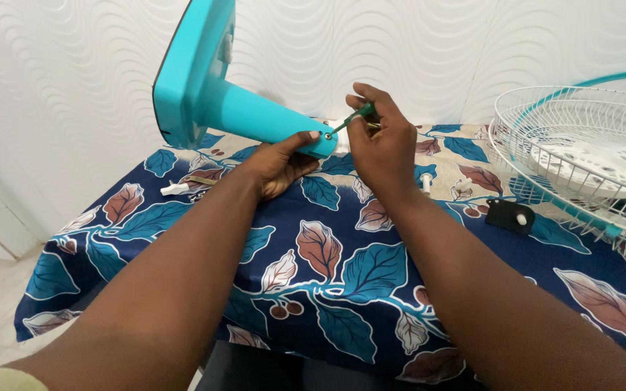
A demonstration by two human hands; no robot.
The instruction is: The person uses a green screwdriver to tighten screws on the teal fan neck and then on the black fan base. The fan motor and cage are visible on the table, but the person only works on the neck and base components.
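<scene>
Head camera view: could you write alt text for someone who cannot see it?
A left hand steadies a turquoise fan stand lying on a leaf-patterned tablecloth while the right hand holds a green-handled screwdriver to its end. A white wire fan guard lies to the right.
</scene>
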